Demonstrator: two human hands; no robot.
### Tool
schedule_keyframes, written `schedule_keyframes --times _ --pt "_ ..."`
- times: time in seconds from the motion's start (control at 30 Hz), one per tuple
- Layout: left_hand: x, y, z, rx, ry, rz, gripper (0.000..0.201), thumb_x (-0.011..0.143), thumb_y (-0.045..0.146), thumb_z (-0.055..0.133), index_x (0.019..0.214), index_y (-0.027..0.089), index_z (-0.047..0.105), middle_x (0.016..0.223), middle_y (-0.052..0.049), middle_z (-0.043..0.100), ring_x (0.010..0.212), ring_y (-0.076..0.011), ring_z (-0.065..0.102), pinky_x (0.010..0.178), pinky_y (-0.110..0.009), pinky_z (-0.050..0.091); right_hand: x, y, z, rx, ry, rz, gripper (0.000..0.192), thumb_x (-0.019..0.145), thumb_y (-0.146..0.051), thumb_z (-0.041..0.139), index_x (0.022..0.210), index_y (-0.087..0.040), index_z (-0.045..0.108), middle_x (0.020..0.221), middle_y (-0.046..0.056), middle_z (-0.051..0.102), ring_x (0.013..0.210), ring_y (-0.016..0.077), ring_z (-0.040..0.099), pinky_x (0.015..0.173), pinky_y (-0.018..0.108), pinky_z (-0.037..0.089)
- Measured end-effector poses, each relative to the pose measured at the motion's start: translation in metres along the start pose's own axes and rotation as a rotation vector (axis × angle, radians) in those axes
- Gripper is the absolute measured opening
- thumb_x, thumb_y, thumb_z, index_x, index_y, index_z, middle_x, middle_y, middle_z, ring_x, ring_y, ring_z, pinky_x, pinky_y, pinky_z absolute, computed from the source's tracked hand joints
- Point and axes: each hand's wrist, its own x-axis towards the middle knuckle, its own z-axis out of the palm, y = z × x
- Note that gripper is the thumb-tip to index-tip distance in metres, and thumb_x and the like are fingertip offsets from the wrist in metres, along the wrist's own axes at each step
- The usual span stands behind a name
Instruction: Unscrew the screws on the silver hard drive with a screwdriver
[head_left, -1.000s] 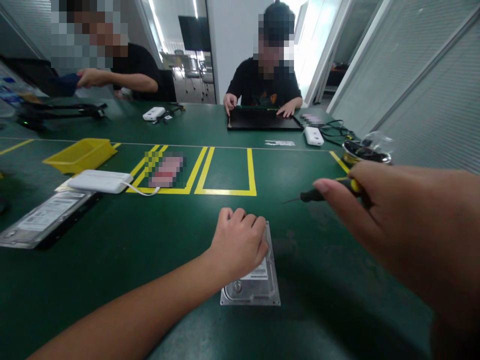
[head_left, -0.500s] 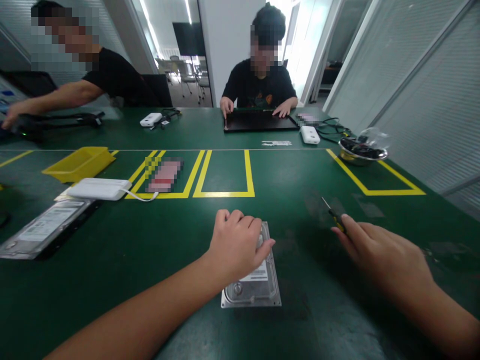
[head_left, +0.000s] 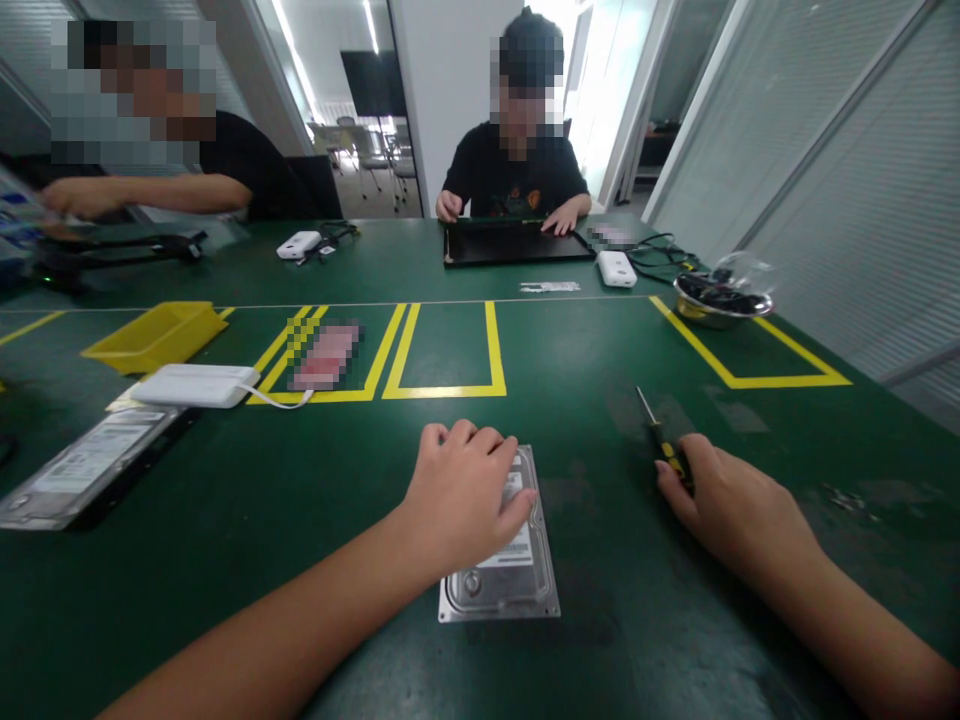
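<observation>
Your left hand [head_left: 465, 495] lay flat, palm down, on the hard drive [head_left: 504, 560], long axis running away from you; your right hand [head_left: 724, 505] gripped the screwdriver [head_left: 660, 432], shaft pointing away, well right of the drive on the desk [head_left: 600, 340]

The left hand [head_left: 465, 495] covers the far half of the hard drive [head_left: 504, 580], hiding most of its label. The right hand [head_left: 724, 510] hides the handle of the screwdriver [head_left: 654, 428], so its grip cannot be judged. A second drive [head_left: 71, 475] is cut off at the left edge. A patch [head_left: 324, 352] on the worktop [head_left: 585, 350] is blurred out.
</observation>
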Motion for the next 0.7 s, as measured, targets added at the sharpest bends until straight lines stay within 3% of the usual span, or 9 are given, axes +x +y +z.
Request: schedule_keyframes --times 0.1,0.23,0.43,0.7 --pt "-0.003 -0.001 0.0 0.025 -0.019 0.002 0.055 0.093 0.056 0.044 0.132 0.019 0.055 0.114 -0.013 0.065 0.105 -0.0333 0.054 0.089 -0.054 0.034 0.002 -0.001 -0.002 0.04 -0.004 0.004 0.02 0.096 -0.038 0.039 0.093 -0.02 0.047 0.079 0.007 0.063 0.069 0.0229 0.062 0.055 0.03 0.034" --pt "-0.004 -0.001 0.002 0.016 -0.043 0.007 0.051 0.095 0.055 0.04 0.124 0.016 0.057 0.107 -0.013 0.063 0.1 -0.031 0.055 0.094 -0.057 0.032 0.003 0.0 0.001 0.056 -0.026 0.005 0.024 0.098 -0.04 0.037 0.098 -0.019 0.049 0.08 0.008 0.063 0.07 0.0232 0.063 0.058 0.031 0.037" --pt "-0.004 -0.002 0.003 0.044 -0.041 -0.011 0.053 0.095 0.06 0.036 0.111 0.016 0.06 0.101 -0.011 0.061 0.098 -0.0307 0.054 0.099 -0.063 0.027 0.002 0.016 0.016 0.152 0.034 0.022 0.037 0.094 -0.052 0.042 0.105 -0.019 0.053 0.088 0.009 0.064 0.08 0.0254 0.063 0.069 0.036 0.046" --pt "-0.002 0.001 0.005 0.09 -0.021 -0.026 0.055 0.095 0.063 0.032 0.101 0.017 0.061 0.095 -0.01 0.06 0.094 -0.0292 0.053 0.102 -0.063 0.025 -0.008 0.039 0.009 0.261 0.006 0.04 0.044 0.091 -0.056 0.049 0.112 -0.019 0.057 0.098 0.013 0.067 0.087 0.0261 0.065 0.077 0.038 0.049"
